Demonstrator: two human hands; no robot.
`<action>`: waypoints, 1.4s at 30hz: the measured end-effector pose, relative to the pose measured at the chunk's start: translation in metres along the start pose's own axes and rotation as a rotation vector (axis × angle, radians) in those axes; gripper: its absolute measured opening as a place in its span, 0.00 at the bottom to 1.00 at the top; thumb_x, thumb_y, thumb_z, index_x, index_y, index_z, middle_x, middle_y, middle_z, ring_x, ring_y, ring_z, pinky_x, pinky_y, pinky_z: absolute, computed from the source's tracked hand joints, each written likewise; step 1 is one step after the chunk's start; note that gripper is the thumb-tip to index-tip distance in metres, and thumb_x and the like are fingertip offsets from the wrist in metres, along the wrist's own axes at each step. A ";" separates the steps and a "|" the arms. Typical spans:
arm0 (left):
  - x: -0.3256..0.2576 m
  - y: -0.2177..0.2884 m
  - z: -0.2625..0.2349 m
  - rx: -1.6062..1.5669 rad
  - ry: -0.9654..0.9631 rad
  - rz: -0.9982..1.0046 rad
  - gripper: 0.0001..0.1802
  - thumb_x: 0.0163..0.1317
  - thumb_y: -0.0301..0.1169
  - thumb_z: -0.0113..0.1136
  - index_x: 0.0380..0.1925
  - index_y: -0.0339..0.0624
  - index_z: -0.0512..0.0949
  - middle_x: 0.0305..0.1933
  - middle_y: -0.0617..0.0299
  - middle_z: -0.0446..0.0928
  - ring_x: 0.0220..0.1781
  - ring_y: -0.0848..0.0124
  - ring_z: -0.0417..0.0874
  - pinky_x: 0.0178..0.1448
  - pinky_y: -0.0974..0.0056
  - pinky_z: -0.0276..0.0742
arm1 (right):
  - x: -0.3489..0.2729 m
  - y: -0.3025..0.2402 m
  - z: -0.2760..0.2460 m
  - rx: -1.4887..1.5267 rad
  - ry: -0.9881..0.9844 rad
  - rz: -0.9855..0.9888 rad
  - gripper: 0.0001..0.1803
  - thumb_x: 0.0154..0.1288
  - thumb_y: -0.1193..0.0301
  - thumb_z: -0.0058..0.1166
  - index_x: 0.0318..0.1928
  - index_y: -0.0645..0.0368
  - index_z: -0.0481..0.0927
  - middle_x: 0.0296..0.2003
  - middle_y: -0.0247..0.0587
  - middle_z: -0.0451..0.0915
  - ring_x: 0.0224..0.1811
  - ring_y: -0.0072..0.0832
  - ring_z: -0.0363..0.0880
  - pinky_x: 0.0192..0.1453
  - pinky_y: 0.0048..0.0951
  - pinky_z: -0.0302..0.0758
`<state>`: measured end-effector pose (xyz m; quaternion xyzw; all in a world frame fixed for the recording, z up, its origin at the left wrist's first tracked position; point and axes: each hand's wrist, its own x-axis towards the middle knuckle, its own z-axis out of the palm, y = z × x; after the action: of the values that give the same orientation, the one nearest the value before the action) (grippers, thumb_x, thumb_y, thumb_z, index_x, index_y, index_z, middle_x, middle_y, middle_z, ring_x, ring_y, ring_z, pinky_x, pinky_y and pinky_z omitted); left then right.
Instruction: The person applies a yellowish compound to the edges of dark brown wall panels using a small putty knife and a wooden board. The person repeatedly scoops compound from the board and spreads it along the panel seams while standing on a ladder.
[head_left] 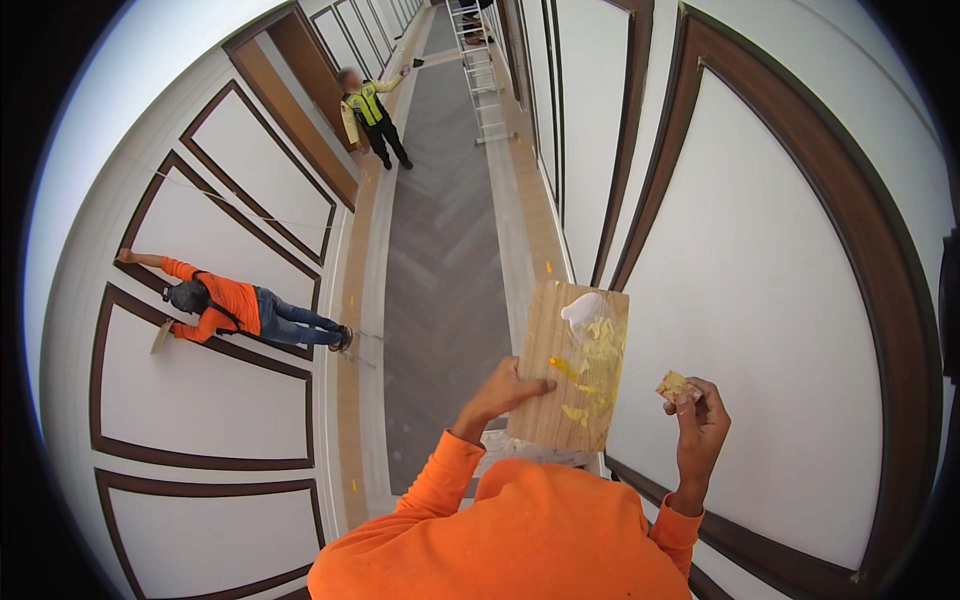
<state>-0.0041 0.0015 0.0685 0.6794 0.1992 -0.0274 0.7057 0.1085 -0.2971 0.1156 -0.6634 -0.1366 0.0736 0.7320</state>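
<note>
My left hand [497,393] grips the left edge of a flat wooden board [542,318], its thumb on the upper face and its other fingers hidden beneath. Yellow paste [600,352] is smeared over the board's right side, with an orange streak near the middle. A white, rounded piece [582,308] lies near the far edge. To the right of the board, my right hand [704,425] pinches a small tan piece with pale yellow smears [676,386]. It is held apart from the board, in front of a white wall panel [770,300].
Dark brown moulding [880,200] frames the panel at right. A worker in orange [235,305] reaches along the left wall. Farther down the corridor stand a person in a yellow vest [370,105] and a ladder [478,75]. Grey patterned flooring [440,230] runs between the walls.
</note>
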 end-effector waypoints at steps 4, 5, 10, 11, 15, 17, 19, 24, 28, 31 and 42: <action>0.002 0.010 0.001 -0.006 0.019 0.024 0.25 0.60 0.34 0.74 0.54 0.30 0.84 0.48 0.58 0.89 0.47 0.71 0.89 0.56 0.64 0.83 | 0.006 -0.001 -0.001 -0.044 -0.019 -0.076 0.07 0.76 0.79 0.58 0.50 0.69 0.82 0.38 0.35 0.80 0.39 0.20 0.80 0.48 0.25 0.80; -0.001 0.013 0.000 -0.045 0.016 0.037 0.24 0.59 0.33 0.74 0.54 0.30 0.84 0.48 0.58 0.89 0.46 0.71 0.89 0.55 0.64 0.84 | 0.008 -0.004 0.002 -0.082 -0.021 -0.106 0.07 0.74 0.80 0.59 0.49 0.69 0.82 0.37 0.35 0.80 0.39 0.19 0.80 0.48 0.25 0.80; -0.013 0.034 -0.001 -0.089 -0.017 0.072 0.22 0.59 0.28 0.73 0.52 0.28 0.84 0.45 0.57 0.89 0.43 0.70 0.90 0.51 0.64 0.86 | 0.020 -0.037 0.012 -0.545 -0.029 -0.494 0.11 0.62 0.86 0.63 0.45 0.64 0.88 0.33 0.37 0.80 0.31 0.21 0.79 0.37 0.25 0.78; -0.011 0.033 -0.003 -0.080 -0.034 0.087 0.22 0.59 0.28 0.72 0.52 0.28 0.84 0.45 0.57 0.89 0.42 0.70 0.90 0.51 0.63 0.86 | 0.024 -0.037 0.015 -0.550 -0.018 -0.530 0.12 0.62 0.86 0.64 0.45 0.63 0.89 0.33 0.37 0.80 0.30 0.21 0.79 0.34 0.26 0.77; -0.011 0.041 -0.007 -0.062 -0.078 0.137 0.19 0.61 0.28 0.70 0.50 0.27 0.85 0.43 0.56 0.89 0.41 0.71 0.88 0.49 0.64 0.84 | 0.036 -0.042 0.024 -0.634 -0.021 -0.614 0.13 0.60 0.85 0.66 0.45 0.61 0.90 0.32 0.37 0.78 0.27 0.23 0.78 0.28 0.28 0.75; -0.013 0.048 -0.007 -0.059 -0.088 0.145 0.19 0.61 0.28 0.71 0.49 0.27 0.85 0.43 0.56 0.89 0.40 0.71 0.88 0.49 0.64 0.84 | 0.039 -0.049 0.026 -0.711 -0.047 -0.600 0.14 0.59 0.85 0.66 0.46 0.59 0.90 0.33 0.36 0.77 0.27 0.26 0.78 0.28 0.29 0.75; -0.017 0.052 -0.008 -0.053 -0.101 0.147 0.19 0.61 0.29 0.71 0.49 0.27 0.86 0.43 0.57 0.89 0.40 0.72 0.88 0.49 0.64 0.83 | 0.041 -0.053 0.026 -0.749 -0.083 -0.577 0.14 0.59 0.84 0.65 0.46 0.59 0.90 0.33 0.36 0.77 0.28 0.26 0.79 0.29 0.30 0.76; -0.023 0.069 -0.007 -0.038 -0.117 0.174 0.20 0.60 0.30 0.71 0.50 0.29 0.86 0.43 0.58 0.89 0.41 0.72 0.87 0.50 0.63 0.82 | 0.042 -0.058 0.028 -0.797 -0.157 -0.536 0.14 0.60 0.83 0.65 0.46 0.59 0.90 0.35 0.37 0.76 0.31 0.28 0.80 0.34 0.33 0.79; -0.021 0.068 -0.012 -0.033 -0.138 0.154 0.21 0.59 0.31 0.71 0.50 0.28 0.86 0.43 0.58 0.89 0.42 0.72 0.87 0.50 0.64 0.82 | 0.040 -0.062 0.029 -0.845 -0.205 -0.528 0.12 0.61 0.81 0.64 0.45 0.59 0.90 0.35 0.38 0.76 0.34 0.31 0.81 0.37 0.35 0.81; -0.020 0.070 -0.011 -0.038 -0.144 0.143 0.22 0.59 0.32 0.71 0.50 0.28 0.85 0.42 0.58 0.89 0.41 0.72 0.87 0.50 0.64 0.82 | 0.038 -0.064 0.029 -0.879 -0.228 -0.531 0.10 0.61 0.81 0.64 0.43 0.59 0.89 0.36 0.38 0.76 0.35 0.32 0.81 0.39 0.36 0.81; -0.021 0.074 -0.011 -0.112 -0.167 0.065 0.21 0.58 0.31 0.70 0.50 0.28 0.85 0.41 0.56 0.89 0.38 0.70 0.88 0.47 0.64 0.83 | 0.026 -0.064 0.029 -0.826 -0.275 -0.429 0.09 0.65 0.81 0.64 0.43 0.59 0.90 0.34 0.37 0.77 0.31 0.26 0.79 0.34 0.31 0.76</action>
<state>-0.0032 0.0129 0.1453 0.6403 0.1190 -0.0497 0.7572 0.1195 -0.2686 0.1841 -0.8396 -0.3835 -0.0525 0.3812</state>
